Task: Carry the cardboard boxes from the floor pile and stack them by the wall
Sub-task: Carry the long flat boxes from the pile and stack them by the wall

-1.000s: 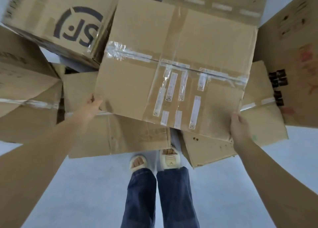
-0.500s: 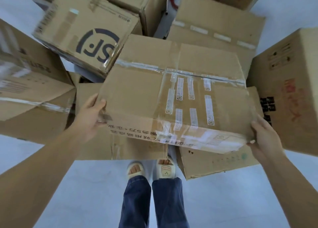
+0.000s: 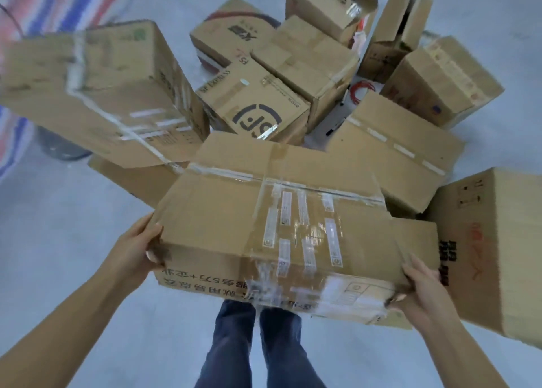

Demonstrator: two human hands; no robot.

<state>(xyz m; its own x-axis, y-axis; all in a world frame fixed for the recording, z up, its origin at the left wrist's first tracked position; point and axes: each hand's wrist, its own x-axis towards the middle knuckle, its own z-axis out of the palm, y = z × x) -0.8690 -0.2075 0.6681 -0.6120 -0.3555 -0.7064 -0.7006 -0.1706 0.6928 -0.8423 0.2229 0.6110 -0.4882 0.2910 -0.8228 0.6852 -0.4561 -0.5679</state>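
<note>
1. Cardboard box (image 3: pixel 264 220), a flat wide brown one crossed with clear tape, sits up off the floor between both hands, right in front of the person and above their feet.
2. Long axis runs left to right, so each hand gets one short end: left hand (image 3: pixel 137 250) clamps the near-left corner, right hand (image 3: pixel 422 285) grips the near-right one. Neither looks closer.
3. Pile of brown cardboard boxes (image 3: pixel 308 65) lies just beyond it on the pale grey floor (image 3: pixel 58 241).
4. Striped mat (image 3: pixel 44 6) far left. Can't see the wall, so probably a turn comes next.
</note>
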